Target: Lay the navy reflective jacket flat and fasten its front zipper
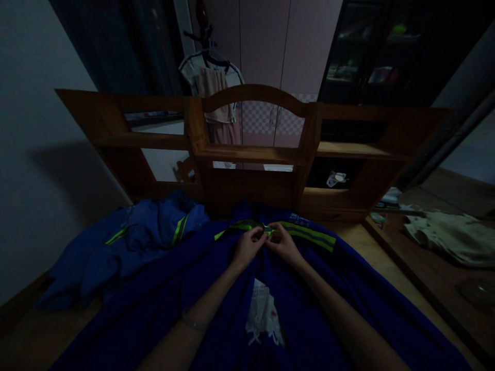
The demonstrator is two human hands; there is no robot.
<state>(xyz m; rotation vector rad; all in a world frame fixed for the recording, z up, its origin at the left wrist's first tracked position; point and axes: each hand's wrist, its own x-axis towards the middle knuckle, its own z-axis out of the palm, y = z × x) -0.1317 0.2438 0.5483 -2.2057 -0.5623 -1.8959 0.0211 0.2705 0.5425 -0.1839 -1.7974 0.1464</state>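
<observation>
A dark blue work jacket (162,304) with yellow-green reflective strips is spread out in front of me, its two front edges meeting near the middle. My left hand (249,245) pinches the left front edge at the strip. Right beside it, my right hand (284,243) pinches the other front edge at the same height, the fingertips of both hands almost touching. Whatever fastener may lie between the fingers is too dark and small to make out. Below the hands the fronts part, and a white cloth (263,309) with a fringe shows in the gap.
A second blue garment (135,242) with reflective strips lies crumpled at left. Behind the jacket stands a wooden headboard (251,153) with open shelves. A pale cloth (452,237) and a glass dish (477,291) rest on the wooden surface at right. Clothes (216,87) hang on a rack behind.
</observation>
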